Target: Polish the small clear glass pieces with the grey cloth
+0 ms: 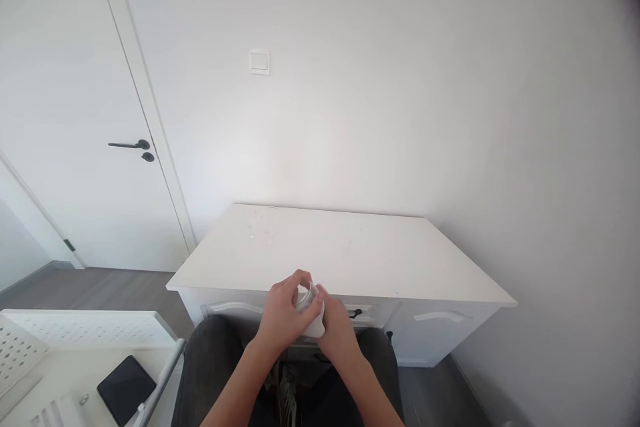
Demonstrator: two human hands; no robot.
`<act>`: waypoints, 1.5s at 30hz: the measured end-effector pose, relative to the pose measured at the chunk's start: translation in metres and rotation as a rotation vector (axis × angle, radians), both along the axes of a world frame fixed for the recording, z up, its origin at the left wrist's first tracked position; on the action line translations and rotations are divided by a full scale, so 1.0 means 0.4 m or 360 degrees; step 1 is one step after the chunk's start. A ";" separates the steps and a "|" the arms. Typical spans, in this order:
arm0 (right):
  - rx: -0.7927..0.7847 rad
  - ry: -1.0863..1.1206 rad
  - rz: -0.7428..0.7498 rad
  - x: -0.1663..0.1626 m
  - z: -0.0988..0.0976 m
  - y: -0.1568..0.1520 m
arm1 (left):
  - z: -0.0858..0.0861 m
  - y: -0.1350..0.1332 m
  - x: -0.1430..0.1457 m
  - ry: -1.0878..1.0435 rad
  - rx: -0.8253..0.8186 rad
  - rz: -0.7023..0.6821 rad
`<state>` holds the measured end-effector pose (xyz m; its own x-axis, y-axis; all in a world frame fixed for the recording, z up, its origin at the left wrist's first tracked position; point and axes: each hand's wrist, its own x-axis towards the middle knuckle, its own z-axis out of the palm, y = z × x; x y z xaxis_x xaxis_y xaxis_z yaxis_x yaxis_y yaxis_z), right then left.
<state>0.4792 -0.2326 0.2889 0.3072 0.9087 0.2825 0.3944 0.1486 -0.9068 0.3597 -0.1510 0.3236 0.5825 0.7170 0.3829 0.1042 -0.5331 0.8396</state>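
Just in front of the cabinet's near edge, above my lap, both hands meet around a small white object (316, 328) with a curved rim; its exact kind is hidden by my fingers. My left hand (286, 310) is closed on it, thumb and fingers bent around the rim. From the other side my right hand (339, 330) is closed against the same object, and most of its fingers are out of sight behind it.
A white cabinet (325, 250) with dark handles stands ahead against the wall. At lower left, a white tray-like surface with perforated sides (100, 328) holds a black tablet-like item (127, 389). A closed door (75, 80) is at left.
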 end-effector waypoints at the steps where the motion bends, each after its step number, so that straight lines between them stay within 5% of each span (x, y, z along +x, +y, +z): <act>1: 0.0058 -0.0174 -0.0169 -0.006 -0.004 0.003 | -0.004 -0.008 0.008 0.0006 -0.0005 0.0060; 5: 0.0175 -0.0530 -0.0524 -0.028 -0.028 0.011 | -0.021 -0.048 0.041 -0.0039 -0.0038 0.0459; 8: 0.0155 -0.0340 -0.0558 -0.028 -0.036 0.007 | -0.016 -0.050 0.044 0.0032 0.0093 0.0571; 12: -0.0287 0.0505 0.0503 -0.020 -0.035 -0.014 | 0.018 0.008 0.010 -0.0042 -0.0166 -0.0459; 14: -0.0373 0.0607 0.0808 -0.021 -0.037 -0.015 | 0.028 0.034 -0.008 -0.0133 -0.0271 -0.0620; 17: -0.0125 0.0272 0.0428 -0.023 -0.038 0.005 | 0.018 0.039 -0.024 -0.0007 -0.0072 -0.0194; 22: 0.0504 -0.0894 -0.0400 -0.019 -0.069 0.023 | -0.009 0.013 -0.031 0.0166 0.0443 0.0430; 27: 0.1098 -0.0898 -0.0630 -0.028 -0.143 -0.015 | -0.023 0.038 -0.039 0.0180 0.0733 0.0914; 34: -0.0033 -0.0860 -0.0522 -0.018 -0.131 0.040 | -0.069 0.008 0.005 0.0354 0.0764 0.0544; 39: -0.0406 -0.0663 -0.0800 0.102 -0.131 0.154 | -0.023 -0.003 0.007 0.0212 0.0360 0.0324; 45: -0.0706 -0.0538 -0.1015 0.285 -0.167 0.333 | 0.011 -0.018 -0.076 0.0028 0.0248 0.0415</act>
